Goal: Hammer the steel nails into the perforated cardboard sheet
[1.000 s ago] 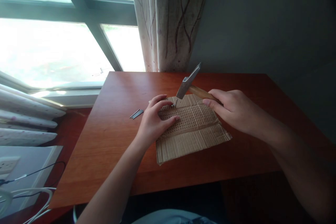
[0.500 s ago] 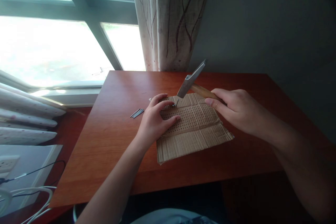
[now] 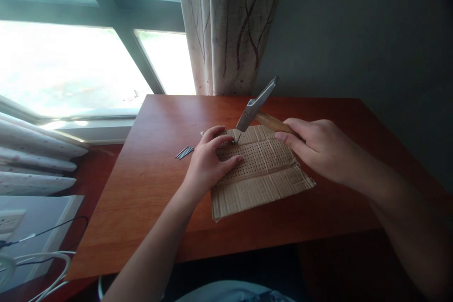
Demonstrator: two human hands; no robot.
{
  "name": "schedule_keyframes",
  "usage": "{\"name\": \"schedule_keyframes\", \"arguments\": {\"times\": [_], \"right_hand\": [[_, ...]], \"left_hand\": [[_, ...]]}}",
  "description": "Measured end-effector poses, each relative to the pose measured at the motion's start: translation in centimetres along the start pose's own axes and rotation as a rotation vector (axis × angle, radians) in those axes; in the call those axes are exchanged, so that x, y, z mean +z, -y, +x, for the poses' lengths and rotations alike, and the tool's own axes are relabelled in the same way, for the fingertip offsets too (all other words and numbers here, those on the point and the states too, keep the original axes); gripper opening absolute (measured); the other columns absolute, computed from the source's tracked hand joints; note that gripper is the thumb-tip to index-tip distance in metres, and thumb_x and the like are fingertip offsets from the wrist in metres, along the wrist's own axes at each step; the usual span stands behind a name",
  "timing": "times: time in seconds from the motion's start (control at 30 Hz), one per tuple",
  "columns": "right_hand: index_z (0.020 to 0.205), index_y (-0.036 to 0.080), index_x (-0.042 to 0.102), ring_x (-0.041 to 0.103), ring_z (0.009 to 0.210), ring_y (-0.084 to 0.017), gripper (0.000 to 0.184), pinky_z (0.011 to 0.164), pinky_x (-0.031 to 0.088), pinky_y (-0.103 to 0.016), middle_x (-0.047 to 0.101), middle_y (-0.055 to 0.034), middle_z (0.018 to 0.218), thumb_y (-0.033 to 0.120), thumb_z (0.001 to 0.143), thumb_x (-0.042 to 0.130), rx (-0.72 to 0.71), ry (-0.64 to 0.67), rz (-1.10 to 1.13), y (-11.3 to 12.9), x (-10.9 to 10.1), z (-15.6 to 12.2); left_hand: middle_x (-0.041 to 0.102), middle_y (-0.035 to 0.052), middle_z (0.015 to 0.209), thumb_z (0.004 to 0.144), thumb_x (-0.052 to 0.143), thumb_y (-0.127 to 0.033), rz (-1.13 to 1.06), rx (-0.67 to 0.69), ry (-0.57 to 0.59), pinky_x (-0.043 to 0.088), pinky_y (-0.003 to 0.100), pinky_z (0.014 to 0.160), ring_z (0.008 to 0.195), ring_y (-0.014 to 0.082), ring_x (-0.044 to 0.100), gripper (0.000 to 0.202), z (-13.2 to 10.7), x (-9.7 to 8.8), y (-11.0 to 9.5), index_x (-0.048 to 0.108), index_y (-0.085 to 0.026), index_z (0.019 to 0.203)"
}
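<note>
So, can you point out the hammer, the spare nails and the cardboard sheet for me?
hammer (image 3: 252, 109): head view, on its metal head.
spare nails (image 3: 184, 152): head view, on the middle of the little bundle.
cardboard sheet (image 3: 262, 188): head view, on the bare near flap.

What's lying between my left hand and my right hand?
Head view: perforated cardboard spans between left hand and right hand, a nail standing in it under the hammer.

A wooden-handled hammer (image 3: 256, 104) tilts head-down just over a nail (image 3: 236, 140) upright in perforated cardboard (image 3: 262, 170).
</note>
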State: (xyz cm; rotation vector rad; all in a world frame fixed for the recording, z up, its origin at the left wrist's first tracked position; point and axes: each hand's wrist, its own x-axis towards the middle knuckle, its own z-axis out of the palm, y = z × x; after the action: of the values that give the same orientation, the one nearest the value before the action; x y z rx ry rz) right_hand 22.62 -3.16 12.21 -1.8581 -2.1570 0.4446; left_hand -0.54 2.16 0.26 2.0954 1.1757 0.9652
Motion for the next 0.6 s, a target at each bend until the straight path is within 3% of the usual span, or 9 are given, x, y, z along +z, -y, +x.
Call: {"name": "schedule_keyframes", "arguments": {"times": [0.23,0.43,0.6], "right_hand": [[0.075,0.023,0.046,0.055,0.056,-0.014,0.031,0.055,0.035,-0.029,0.059,0.0009,0.064,0.039,0.101,0.046,0.000,0.059,0.040,-0.1,1.3,0.2],[0.075,0.023,0.047,0.055,0.056,-0.015,0.030,0.055,0.034,-0.030,0.060,0.0002,0.064,0.038,0.102,0.045,0.012,0.012,0.006,-0.1,0.9,0.0],[0.078,0.023,0.048,0.055,0.058,-0.016,0.031,0.056,0.032,-0.031,0.060,-0.0006,0.067,0.042,0.102,0.043,0.017,0.083,-0.053,-0.6,1.6,0.2]], "left_hand": [[0.059,0.0089,0.139,0.076,0.082,-0.031,0.002,0.000,-0.002,0.049,0.050,0.110,0.127,0.0288,0.058,0.031,0.1,0.0,-0.1,0.073,-0.025,0.106],[0.058,0.0094,0.139,0.077,0.082,-0.032,0.003,-0.009,0.001,0.048,0.050,0.111,0.127,0.0287,0.058,0.034,0.1,-0.1,-0.1,0.073,-0.024,0.108],[0.059,0.0104,0.138,0.077,0.081,-0.033,-0.007,-0.005,-0.006,0.049,0.051,0.110,0.126,0.0294,0.058,0.034,0.1,0.0,-0.1,0.073,-0.023,0.108]]}}
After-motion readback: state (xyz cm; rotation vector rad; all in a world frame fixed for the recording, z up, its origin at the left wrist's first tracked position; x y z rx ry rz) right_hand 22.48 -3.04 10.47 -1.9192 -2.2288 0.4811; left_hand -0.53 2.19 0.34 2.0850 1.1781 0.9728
